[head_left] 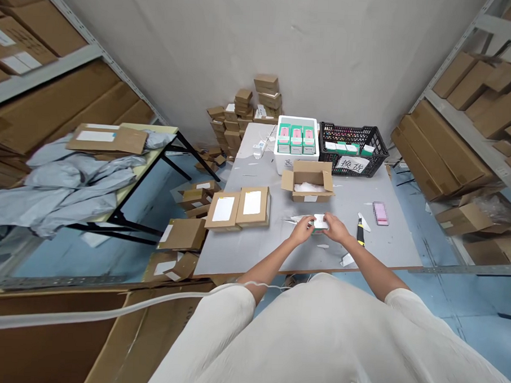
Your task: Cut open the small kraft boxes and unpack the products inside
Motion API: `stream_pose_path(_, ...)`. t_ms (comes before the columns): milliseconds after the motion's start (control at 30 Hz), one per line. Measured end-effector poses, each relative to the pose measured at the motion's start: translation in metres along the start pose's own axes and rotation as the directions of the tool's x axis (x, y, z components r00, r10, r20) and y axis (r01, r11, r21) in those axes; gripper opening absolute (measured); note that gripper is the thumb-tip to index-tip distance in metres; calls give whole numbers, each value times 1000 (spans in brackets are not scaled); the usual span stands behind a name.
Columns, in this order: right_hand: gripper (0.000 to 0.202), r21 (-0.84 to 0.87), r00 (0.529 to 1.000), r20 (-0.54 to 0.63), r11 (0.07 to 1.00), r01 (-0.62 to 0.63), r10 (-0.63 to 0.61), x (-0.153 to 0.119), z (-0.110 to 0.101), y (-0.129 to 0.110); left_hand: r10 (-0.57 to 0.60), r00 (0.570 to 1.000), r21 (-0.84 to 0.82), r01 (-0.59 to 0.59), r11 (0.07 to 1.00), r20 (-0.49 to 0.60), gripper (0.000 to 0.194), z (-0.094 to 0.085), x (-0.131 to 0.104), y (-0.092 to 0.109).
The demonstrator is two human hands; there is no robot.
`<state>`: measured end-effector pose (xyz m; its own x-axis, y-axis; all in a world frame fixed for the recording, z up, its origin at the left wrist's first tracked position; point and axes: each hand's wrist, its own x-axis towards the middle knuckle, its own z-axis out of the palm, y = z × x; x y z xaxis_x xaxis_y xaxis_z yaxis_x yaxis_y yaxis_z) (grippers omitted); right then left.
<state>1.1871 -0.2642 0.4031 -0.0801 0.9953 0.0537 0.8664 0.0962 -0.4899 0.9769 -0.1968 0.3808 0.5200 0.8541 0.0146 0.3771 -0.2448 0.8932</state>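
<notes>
Between my two hands is a small white and green box (321,221), its white face turned up. My left hand (303,230) grips its left side, and my right hand (336,228) grips the right side. Just beyond it stands an open cardboard box (308,194) with its flaps spread and something white inside. To the right of my right hand lies a yellow and black utility knife (360,231) beside paper scraps. Two shut cardboard boxes (237,224) with white labels sit left of my hands.
At the table's back are a white foam box (297,160) holding green and pink boxes, and a black crate (375,157). A pink phone-like item (380,214) lies at right. Boxes (181,233) crowd the floor at left; shelves flank both sides. A white cable (106,312) crosses at lower left.
</notes>
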Motion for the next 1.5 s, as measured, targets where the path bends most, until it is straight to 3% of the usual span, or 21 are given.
stream_pose_path(200,28,29,1000,-9,999,-17,17,-10,-16,-20,26,998,-40,-24,999,50,41,-9,-12,6)
stream_pose_path(400,27,28,993,-91,997,-75,77,-28,-48,-30,77,990,-94,-65,993,122,44,-17,-11,40)
stream_pose_path(567,28,0,979,-169,994,-113,111,-35,-87,-23,156,977,-162,-132,978,144,45,-8,4,72)
stream_pose_path(733,30,-37,960,-262,993,-108,95,-29,-120,-2,203,971,-197,-176,965,126,54,10,28,88)
stream_pose_path(933,30,-47,937,-345,997,-68,48,-2,-146,33,235,968,-171,-218,961,87,65,31,62,103)
stream_pose_path(1200,31,-30,913,-409,1000,-5,-8,55,-178,90,246,969,-112,-248,962,-37,70,58,124,123)
stream_pose_path(1500,32,5,865,-496,996,89,-75,128,-216,150,152,985,-115,-160,980,-76,69,85,177,127)
